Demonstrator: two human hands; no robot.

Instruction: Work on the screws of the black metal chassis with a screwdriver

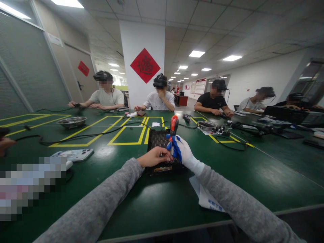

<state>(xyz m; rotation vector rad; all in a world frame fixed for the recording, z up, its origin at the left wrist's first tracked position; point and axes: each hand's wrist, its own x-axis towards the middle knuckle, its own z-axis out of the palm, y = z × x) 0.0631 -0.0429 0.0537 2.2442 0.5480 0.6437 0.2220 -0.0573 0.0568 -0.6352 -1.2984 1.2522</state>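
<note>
My right hand (pixel 184 151), in a white glove with blue-coated fingers, grips a screwdriver (pixel 174 125) with a red and black handle. The screwdriver stands nearly upright, its thin shaft pointing down into a black plastic housing (pixel 155 136). Bare and without a glove, my left hand (pixel 155 157) rests at the near part of the housing. Its thumb and fingers are pinched together close to the lower shaft; what they hold, if anything, is too small to make out. My fingers hide the screwdriver's tip.
A metal bowl (pixel 72 122) and a phone (pixel 76 154) lie to the left on the green table (pixel 121 212). White cloth (pixel 206 197) with blue print lies under my right forearm. Black cables (pixel 101 133) cross the tabletop. Another bowl (pixel 207 126) stands right; several people sit opposite.
</note>
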